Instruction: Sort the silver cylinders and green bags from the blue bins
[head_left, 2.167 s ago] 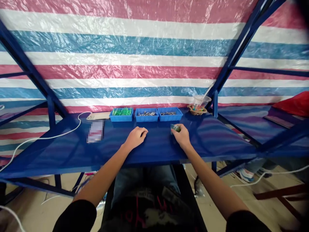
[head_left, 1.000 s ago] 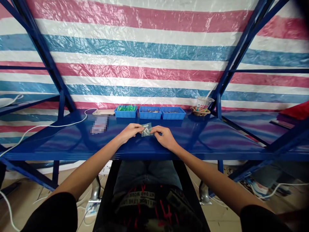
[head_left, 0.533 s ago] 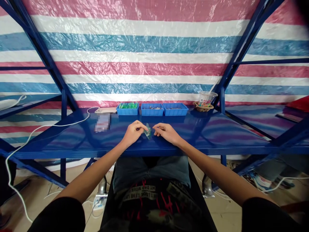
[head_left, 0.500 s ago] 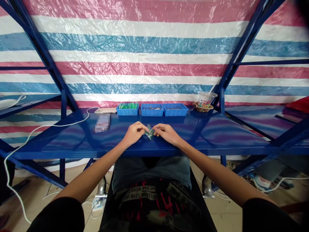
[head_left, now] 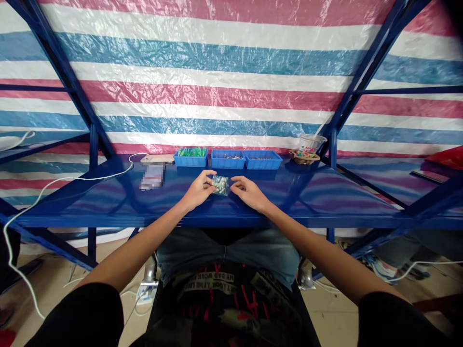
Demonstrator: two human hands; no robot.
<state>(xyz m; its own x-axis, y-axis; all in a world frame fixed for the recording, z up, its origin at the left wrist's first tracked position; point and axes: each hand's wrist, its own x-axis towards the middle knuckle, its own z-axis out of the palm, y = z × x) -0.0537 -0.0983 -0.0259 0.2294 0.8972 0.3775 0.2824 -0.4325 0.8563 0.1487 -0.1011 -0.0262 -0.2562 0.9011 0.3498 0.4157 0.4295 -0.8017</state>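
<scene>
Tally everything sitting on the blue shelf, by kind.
Blue trays: 3
Small clear packet, at the left hand: 1
Phone on a white cable: 1
Basket: 1
Clear cup: 1
Blurred flat item: 1
Total: 8

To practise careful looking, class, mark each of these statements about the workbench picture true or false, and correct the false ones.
1. The left hand holds a small clear packet above the blue bench. True.
2. The right hand is reaching into a tray. False: it is beside the packet, well short of the trays.
3. Three blue trays stand in a row at the back of the bench. True.
4. All three trays hold green pieces. False: only the leftmost tray does; the other two hold greyish pieces.
5. A white cable lies on the bench's left part. True.
</scene>
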